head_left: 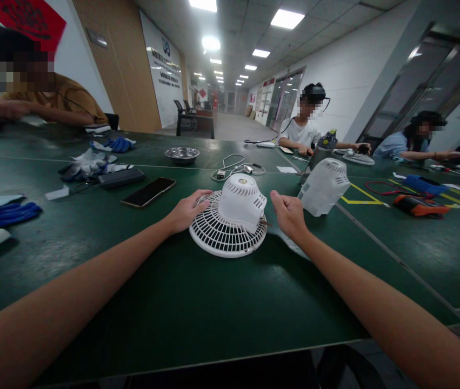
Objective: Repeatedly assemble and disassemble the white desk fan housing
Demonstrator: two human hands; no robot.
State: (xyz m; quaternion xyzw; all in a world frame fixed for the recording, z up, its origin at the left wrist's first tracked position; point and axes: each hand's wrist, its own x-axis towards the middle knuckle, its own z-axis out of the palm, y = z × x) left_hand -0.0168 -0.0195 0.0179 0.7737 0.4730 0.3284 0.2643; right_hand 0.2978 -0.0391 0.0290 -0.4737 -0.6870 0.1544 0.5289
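Observation:
A white fan head (241, 202) lies on the green table, its round slatted grille (227, 243) underneath and its motor housing on top. My left hand (187, 212) grips the left edge of the grille, thumb over the slats. Just right of the housing, my right hand (290, 216) is closed with the thumb uppermost; what is inside its curled fingers is hidden. A small brownish piece sticks out between the housing and that hand, too small to name. Further right stands a white plastic fan base (324, 186), apart from my right hand.
A phone (148, 192), dark case (121, 178), gloves (87, 162) and blue glove (10, 214) lie left. Behind the fan are a metal bowl (182, 155) and white cable (233, 165). An orange multimeter (420, 206) lies right. Several people sit around the table.

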